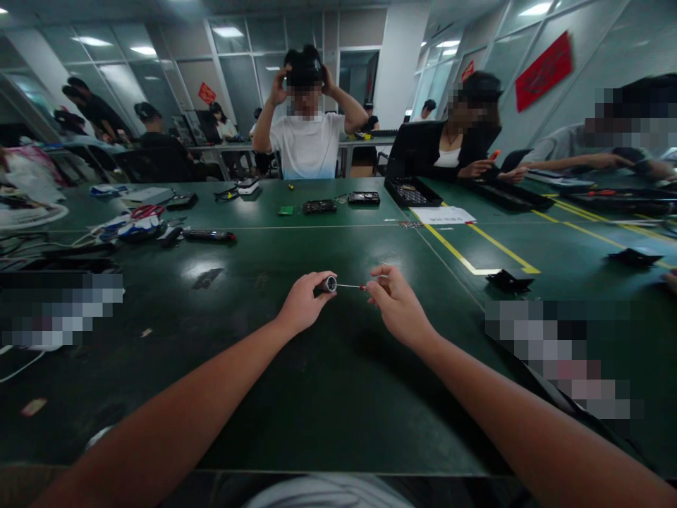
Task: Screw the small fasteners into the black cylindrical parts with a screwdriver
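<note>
Above the green table (296,395), my left hand (307,300) is closed around a dark cylinder (331,283) whose round, silvery end faces the camera. Just to its right, my right hand (394,300) pinches the reddish end of a thin metal rod (349,286). The rod stretches left to the edge of the cylinder; whether it touches or enters it is too small to tell. The rest of the cylinder is hidden by my left fingers.
Cables and tools, with red-handled pliers (147,212), lie at the left. Small devices (319,206) and a black tray (412,192) are farther back. Black pieces (510,281) lie right. A person in white (309,144) faces me across the table; others sit nearby.
</note>
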Available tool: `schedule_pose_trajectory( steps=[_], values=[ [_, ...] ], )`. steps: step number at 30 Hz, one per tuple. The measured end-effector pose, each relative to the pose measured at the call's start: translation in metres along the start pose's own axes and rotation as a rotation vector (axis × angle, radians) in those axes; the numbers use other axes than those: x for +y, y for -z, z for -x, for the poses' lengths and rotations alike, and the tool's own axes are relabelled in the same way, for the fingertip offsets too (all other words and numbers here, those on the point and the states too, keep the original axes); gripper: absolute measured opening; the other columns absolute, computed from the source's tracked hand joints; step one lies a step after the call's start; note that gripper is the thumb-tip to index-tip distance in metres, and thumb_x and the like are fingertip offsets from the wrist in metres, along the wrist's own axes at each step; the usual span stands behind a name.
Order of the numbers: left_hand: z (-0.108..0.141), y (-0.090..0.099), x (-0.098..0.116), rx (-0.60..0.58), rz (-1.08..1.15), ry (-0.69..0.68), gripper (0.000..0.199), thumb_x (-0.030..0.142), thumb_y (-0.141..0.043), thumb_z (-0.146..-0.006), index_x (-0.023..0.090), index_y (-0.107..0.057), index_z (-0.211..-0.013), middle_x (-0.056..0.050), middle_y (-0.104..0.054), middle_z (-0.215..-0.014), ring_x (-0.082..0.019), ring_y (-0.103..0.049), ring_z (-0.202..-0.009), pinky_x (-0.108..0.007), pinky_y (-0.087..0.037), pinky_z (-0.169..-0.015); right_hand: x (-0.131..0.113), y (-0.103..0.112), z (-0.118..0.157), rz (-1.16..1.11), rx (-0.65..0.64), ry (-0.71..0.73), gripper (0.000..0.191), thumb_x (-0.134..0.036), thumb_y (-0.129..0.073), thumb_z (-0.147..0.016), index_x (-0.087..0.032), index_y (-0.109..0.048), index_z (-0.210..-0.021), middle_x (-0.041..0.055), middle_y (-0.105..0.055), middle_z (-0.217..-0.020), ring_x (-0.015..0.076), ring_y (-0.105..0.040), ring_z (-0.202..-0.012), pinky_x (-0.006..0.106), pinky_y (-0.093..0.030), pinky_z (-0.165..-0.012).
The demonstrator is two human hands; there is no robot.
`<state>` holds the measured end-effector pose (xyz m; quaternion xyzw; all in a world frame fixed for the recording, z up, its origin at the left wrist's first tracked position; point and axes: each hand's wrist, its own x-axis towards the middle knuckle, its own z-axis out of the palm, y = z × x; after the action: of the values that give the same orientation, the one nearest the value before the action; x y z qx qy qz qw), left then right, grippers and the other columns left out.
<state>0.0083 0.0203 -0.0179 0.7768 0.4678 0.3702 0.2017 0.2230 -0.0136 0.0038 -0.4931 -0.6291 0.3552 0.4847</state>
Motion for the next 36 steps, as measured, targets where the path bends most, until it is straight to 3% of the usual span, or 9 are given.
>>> schedule_pose_trajectory(
  steps=[7,10,13,23,29,33,36],
  values=[
    [0.001,0.001,0.007,-0.040,-0.076,-0.016,0.032,0.020,-0.069,-0.089,0.025,-0.066,-0.120,-0.003,-0.070,-0.106,-0.023,-0.061,-0.101,-0.041,-0.045,-0.096,0.005,-0.003,-0.007,-0.251,0.096,-0.045,0.028,-0.047,-0.067,-0.086,-0.021,-0.063,-0.095,0.0018,-0.066,-0.082,0.0175,-0.063,-0.076,0.037,-0.052,-0.078],
    [0.000,0.002,0.008,-0.070,-0.112,-0.070,0.032,0.021,-0.068,-0.090,0.027,-0.066,-0.121,-0.002,-0.070,-0.110,-0.023,-0.061,-0.104,-0.043,-0.043,-0.099,0.008,-0.001,-0.011,-0.386,0.149,-0.217,0.031,-0.052,-0.063,-0.087,-0.022,-0.061,-0.086,0.0017,-0.063,-0.075,0.0173,-0.061,-0.067,0.037,-0.056,-0.071],
    [-0.002,0.003,0.005,-0.077,-0.115,-0.020,0.032,0.020,-0.068,-0.089,0.026,-0.067,-0.121,-0.004,-0.070,-0.111,-0.024,-0.061,-0.105,-0.043,-0.045,-0.098,0.012,0.003,-0.014,-0.448,0.134,-0.350,0.030,-0.052,-0.061,-0.087,-0.024,-0.057,-0.078,0.0001,-0.055,-0.064,0.0166,-0.054,-0.056,0.037,-0.056,-0.060],
    [-0.001,-0.001,0.005,-0.085,-0.082,0.011,0.029,0.021,-0.071,-0.087,0.024,-0.068,-0.116,-0.004,-0.069,-0.103,-0.023,-0.062,-0.097,-0.041,-0.047,-0.093,0.006,-0.001,-0.011,-0.347,0.299,-0.155,0.028,-0.050,-0.065,-0.085,-0.023,-0.060,-0.087,-0.0005,-0.061,-0.076,0.0149,-0.059,-0.068,0.032,-0.053,-0.066],
    [0.002,0.000,0.007,-0.033,-0.020,0.043,0.026,0.018,-0.068,-0.087,0.019,-0.066,-0.113,-0.007,-0.065,-0.116,-0.022,-0.062,-0.105,-0.038,-0.051,-0.093,0.005,0.001,-0.011,-0.312,0.346,-0.109,0.026,-0.049,-0.061,-0.088,-0.024,-0.057,-0.088,-0.0008,-0.061,-0.079,0.0149,-0.059,-0.069,0.032,-0.051,-0.067],
    [0.003,0.006,0.012,-0.108,-0.037,0.004,0.040,0.018,-0.063,-0.090,0.021,-0.060,-0.129,-0.007,-0.065,-0.124,-0.023,-0.061,-0.111,-0.041,-0.050,-0.099,0.003,0.003,-0.011,-0.314,0.363,-0.067,0.023,-0.047,-0.060,-0.090,-0.024,-0.057,-0.090,-0.0018,-0.061,-0.077,0.0144,-0.058,-0.068,0.031,-0.050,-0.067],
    [0.002,0.011,0.021,-0.165,-0.063,-0.067,0.034,0.020,-0.056,-0.093,0.021,-0.061,-0.127,-0.007,-0.064,-0.121,-0.023,-0.061,-0.109,-0.040,-0.050,-0.097,0.003,0.004,-0.010,-0.294,0.366,-0.035,0.023,-0.047,-0.059,-0.092,-0.024,-0.058,-0.092,-0.0018,-0.061,-0.079,0.0145,-0.058,-0.069,0.031,-0.050,-0.069]
  ],
)
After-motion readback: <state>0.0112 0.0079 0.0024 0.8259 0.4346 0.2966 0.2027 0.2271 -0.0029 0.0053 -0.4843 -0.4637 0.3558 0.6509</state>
